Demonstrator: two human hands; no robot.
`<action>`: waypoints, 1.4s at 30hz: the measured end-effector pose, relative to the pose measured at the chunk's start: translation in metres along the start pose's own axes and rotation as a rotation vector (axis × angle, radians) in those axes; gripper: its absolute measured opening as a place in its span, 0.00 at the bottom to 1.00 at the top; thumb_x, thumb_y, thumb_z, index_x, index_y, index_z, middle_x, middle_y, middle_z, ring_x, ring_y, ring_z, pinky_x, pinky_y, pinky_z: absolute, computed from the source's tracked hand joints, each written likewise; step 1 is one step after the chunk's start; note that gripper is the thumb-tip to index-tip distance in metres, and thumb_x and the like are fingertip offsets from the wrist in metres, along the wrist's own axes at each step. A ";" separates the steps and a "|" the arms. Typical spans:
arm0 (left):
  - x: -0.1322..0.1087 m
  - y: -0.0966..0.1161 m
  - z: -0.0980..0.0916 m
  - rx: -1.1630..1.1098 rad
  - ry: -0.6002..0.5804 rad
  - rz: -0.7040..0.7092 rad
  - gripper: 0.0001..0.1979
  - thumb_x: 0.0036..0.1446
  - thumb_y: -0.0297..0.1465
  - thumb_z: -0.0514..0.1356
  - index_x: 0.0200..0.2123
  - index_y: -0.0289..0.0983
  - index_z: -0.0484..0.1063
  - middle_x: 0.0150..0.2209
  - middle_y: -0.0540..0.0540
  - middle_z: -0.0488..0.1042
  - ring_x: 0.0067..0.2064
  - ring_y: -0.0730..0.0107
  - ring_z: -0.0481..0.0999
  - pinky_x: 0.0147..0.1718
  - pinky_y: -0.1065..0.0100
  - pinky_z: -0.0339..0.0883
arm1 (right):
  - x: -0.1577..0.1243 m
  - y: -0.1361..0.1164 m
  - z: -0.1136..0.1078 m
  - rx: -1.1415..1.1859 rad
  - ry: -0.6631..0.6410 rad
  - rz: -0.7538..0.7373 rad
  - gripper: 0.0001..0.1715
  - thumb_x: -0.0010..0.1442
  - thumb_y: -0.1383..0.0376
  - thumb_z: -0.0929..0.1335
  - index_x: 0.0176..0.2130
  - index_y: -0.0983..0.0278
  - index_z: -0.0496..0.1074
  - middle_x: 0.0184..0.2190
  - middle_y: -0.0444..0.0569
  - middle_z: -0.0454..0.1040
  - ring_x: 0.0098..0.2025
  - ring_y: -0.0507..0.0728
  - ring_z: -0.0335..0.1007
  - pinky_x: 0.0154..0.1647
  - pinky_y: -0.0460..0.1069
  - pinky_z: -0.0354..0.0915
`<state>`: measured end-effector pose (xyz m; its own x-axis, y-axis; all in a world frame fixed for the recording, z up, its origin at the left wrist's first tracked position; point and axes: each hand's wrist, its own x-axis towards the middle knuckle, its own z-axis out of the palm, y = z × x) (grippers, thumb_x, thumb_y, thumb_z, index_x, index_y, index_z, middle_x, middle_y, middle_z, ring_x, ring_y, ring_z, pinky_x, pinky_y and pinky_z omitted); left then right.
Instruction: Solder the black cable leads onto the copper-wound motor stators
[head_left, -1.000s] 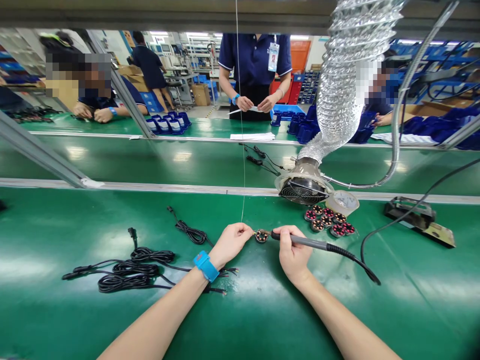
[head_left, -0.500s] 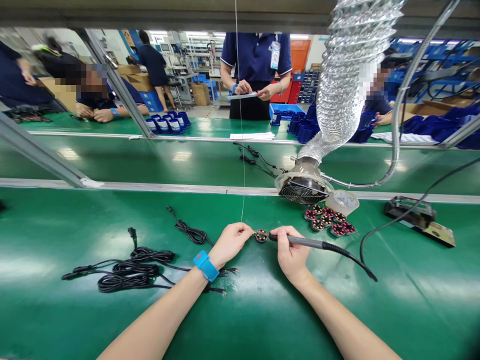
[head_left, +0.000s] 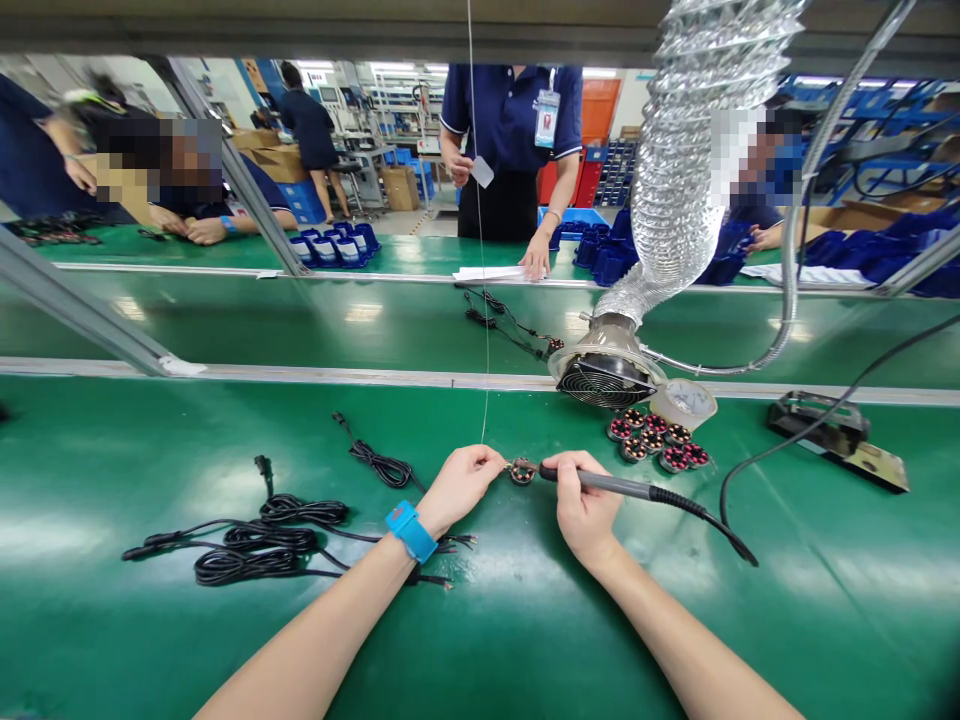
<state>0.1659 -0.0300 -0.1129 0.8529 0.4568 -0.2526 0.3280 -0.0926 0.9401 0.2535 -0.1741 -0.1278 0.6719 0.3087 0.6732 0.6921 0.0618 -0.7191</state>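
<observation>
- Two bare hands meet at the middle of a green bench. The left hand (a blue wrist strap sits on it) has its fingertips pinched together on a thin wire that drops straight down from 12 o'clock.
- The right hand is closed in a pen grip round a soldering iron. Its tip points to 9 o'clock, at a small round coil part lying on the bench between the two hands.
- As a judgement of progress, one part is under the iron, mid-joint by the look of it. Several like parts sit clustered at 1 o'clock from the hands, just beside a tape roll and below an extractor fan. Nothing shows whether these are finished or waiting.
- Coiled black cables lie at 9 o'clock, apart from the hands. None appears joined to the part in hand.
- Some things are hard to make out:
  - The joint is too small to read, with no smoke or solder bead visible.
  - Tip and part may be touching or only close.
  - The left fingertips hide whether they also steady the part.
  - The wire's source is cut off past the top edge.
- The iron's cord runs toward 3 o'clock, where a metal stand sits on the bench.
- A person in a dark shirt stands at 12 o'clock beyond the far bench (those hands are not the wearer's).
</observation>
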 end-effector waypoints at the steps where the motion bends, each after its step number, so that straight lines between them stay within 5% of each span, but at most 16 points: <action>1: 0.000 0.000 0.000 0.002 0.000 0.001 0.18 0.50 0.44 0.57 0.29 0.33 0.69 0.17 0.56 0.56 0.20 0.79 0.51 0.22 0.73 0.45 | 0.000 0.000 0.000 -0.004 0.005 0.003 0.16 0.65 0.67 0.61 0.29 0.65 0.72 0.24 0.44 0.73 0.26 0.50 0.71 0.29 0.43 0.67; 26: 0.001 0.000 -0.001 -0.004 -0.006 0.004 0.18 0.50 0.45 0.57 0.29 0.33 0.70 0.18 0.56 0.56 0.20 0.79 0.52 0.22 0.73 0.45 | -0.001 0.005 0.003 -0.084 -0.043 0.117 0.12 0.67 0.63 0.62 0.39 0.64 0.74 0.23 0.43 0.71 0.25 0.50 0.69 0.33 0.46 0.67; 33: 0.000 0.000 -0.001 0.015 0.001 0.036 0.15 0.52 0.42 0.57 0.28 0.34 0.70 0.18 0.55 0.58 0.21 0.77 0.54 0.23 0.73 0.49 | 0.002 0.007 0.011 -0.078 -0.204 0.001 0.15 0.64 0.69 0.65 0.51 0.61 0.70 0.39 0.48 0.69 0.38 0.51 0.71 0.43 0.47 0.69; 42: -0.001 0.001 -0.002 0.105 0.013 0.136 0.16 0.55 0.42 0.56 0.28 0.34 0.70 0.23 0.50 0.66 0.27 0.72 0.64 0.28 0.72 0.57 | -0.007 0.016 0.020 -0.014 -0.380 -0.045 0.25 0.63 0.74 0.62 0.58 0.57 0.63 0.45 0.49 0.62 0.41 0.48 0.71 0.48 0.46 0.70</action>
<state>0.1645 -0.0286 -0.1114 0.8870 0.4455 -0.1214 0.2514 -0.2455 0.9362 0.2549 -0.1567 -0.1477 0.4970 0.6362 0.5901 0.7237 0.0713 -0.6864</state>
